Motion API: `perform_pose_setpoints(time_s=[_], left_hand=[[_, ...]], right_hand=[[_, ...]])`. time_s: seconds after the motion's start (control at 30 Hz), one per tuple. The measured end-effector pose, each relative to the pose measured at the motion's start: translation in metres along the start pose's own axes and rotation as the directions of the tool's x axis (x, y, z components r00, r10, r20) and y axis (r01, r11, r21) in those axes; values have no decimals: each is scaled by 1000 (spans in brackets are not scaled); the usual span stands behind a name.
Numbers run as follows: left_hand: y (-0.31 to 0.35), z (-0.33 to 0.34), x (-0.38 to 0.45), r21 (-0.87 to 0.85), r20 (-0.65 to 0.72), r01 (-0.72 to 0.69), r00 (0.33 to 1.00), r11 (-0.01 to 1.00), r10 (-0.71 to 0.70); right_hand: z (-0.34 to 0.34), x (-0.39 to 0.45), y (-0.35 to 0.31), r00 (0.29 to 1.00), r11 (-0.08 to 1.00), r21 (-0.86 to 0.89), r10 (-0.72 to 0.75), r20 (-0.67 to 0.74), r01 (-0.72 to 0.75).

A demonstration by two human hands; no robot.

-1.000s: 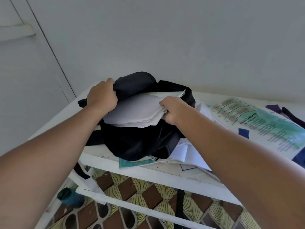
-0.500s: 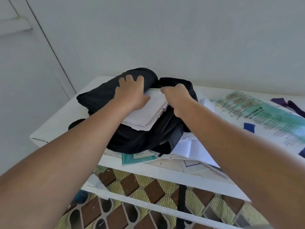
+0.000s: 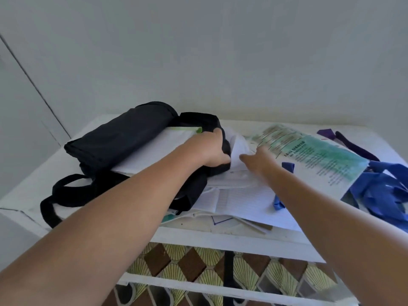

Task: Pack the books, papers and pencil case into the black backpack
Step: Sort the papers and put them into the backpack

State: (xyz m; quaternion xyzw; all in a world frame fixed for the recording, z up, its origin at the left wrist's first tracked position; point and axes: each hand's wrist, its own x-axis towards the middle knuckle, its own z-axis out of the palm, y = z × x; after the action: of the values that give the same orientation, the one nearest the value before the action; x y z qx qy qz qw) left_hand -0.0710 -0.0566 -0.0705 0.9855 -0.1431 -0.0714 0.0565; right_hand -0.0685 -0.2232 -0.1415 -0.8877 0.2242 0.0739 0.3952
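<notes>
1. Left hand (image 3: 211, 150) grips the right-hand edge of the black backpack (image 3: 123, 138), fingers curled over the dark fabric at its opening; the thumb side rests against the white papers (image 3: 154, 151) that stick out of the bag.
2. Right hand (image 3: 259, 161) reaches over the loose sheets beside the bag, fingers fairly straight and spread, touching a curled white sheet (image 3: 238, 146) — whether it pinches that sheet cannot be told.
3. That backpack lies on its side at the left of the white table (image 3: 26, 195), mouth facing the camera, its straps (image 3: 66, 193) trailing toward the near edge.
4. Inside the mouth sits a stack of white papers, partly in and partly out, with a thin green-edged item (image 3: 187, 129) on top at the far end (a book or folder; too little shows).
5. Under and to the right of the bag lies a pile of lined pages and notebooks (image 3: 242, 204), overhanging the table front.
6. Farther right lies a large green printed sheet (image 3: 320, 160), with blue cloth (image 3: 384, 195) and a purple strap (image 3: 353, 146) at the table's right end.
</notes>
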Motion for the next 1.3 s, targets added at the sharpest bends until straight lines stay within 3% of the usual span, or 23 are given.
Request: perform_pose_setpoints(time_s=[0.13, 0.23, 0.37, 0.57, 0.63, 0.77, 0.87, 0.97, 1.03, 1.1, 1.2, 1.3], left_hand=[[-31, -10, 1, -270, -219, 48, 970, 962, -110], [-56, -13, -1, -522, -217, 107, 943, 846, -253], [-63, -16, -4, -592, -166, 147, 940, 793, -297], [-50, -17, -3, -445, -175, 126, 959, 886, -225], [-46, -16, -2, -362, -191, 119, 962, 925, -198], [-50, -17, 1, -138, -252, 132, 954, 982, -163], [-42, -21, 2, 30, -278, 184, 946, 982, -169], [-18, -15, 9, 237, -396, 136, 918, 962, -32], [13, -11, 16, 146, -367, -14, 928, 989, 67], [39, -9, 23, -68, -245, -97, 966, 993, 77], [72, 0, 46, -397, -129, -81, 991, 914, 32], [90, 12, 73, -542, -98, -57, 995, 838, 4]], right_hand=[[-1, 1, -7, 998, 999, 49, 16, 55, -19], [3, 1, -10, 994, 993, 106, 47, 99, -58], [5, 10, -18, 984, 932, 340, 76, 163, -128], [4, 7, -25, 997, 973, 231, -2, 78, -16], [9, 11, -22, 999, 962, 273, -15, 47, 1], [-2, 8, -22, 996, 926, 375, -75, 50, 51], [-31, 10, -13, 992, 943, 310, -125, -9, 121], [-69, 16, 9, 986, 958, 236, -149, -69, 161], [-94, 16, 29, 982, 952, 246, -163, -96, 183], [-111, 15, 47, 973, 944, 247, -191, -127, 217], [-139, 5, 74, 950, 947, 179, -225, -217, 266], [-168, -4, 101, 923, 942, 141, -256, -286, 305]])
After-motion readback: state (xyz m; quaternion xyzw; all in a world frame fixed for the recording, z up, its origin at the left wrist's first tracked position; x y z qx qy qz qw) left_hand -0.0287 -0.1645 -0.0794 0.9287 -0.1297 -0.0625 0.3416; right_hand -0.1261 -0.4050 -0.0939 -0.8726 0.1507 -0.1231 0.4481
